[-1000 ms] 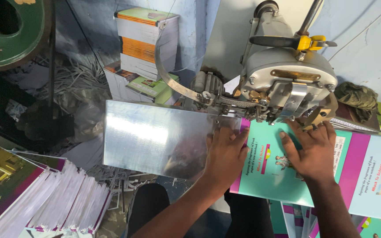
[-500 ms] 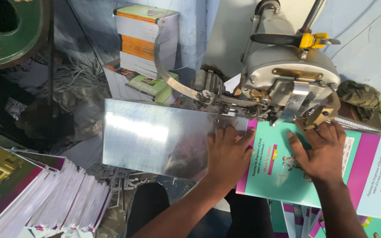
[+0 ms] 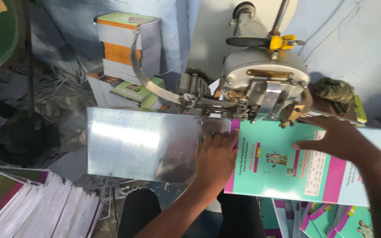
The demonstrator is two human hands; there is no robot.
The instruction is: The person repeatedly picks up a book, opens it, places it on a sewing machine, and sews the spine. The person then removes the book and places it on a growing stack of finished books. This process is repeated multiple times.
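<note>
Pressing a glossy teal booklet cover (image 3: pixel 283 163) onto the shiny metal plate (image 3: pixel 142 143): left hand (image 3: pixel 214 161) and right hand (image 3: pixel 338 139), fingers flat, slightly apart.

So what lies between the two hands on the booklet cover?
Head view: between the left hand and right hand lies only bare teal booklet cover, with a small printed picture.

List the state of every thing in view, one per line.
Teal booklet cover: open flat under the machine head.
Stitching machine: head over the cover's top edge.
Left hand: flat at the cover's left edge.
Right hand: flat on the cover.
Metal plate: flat, bare.
</note>
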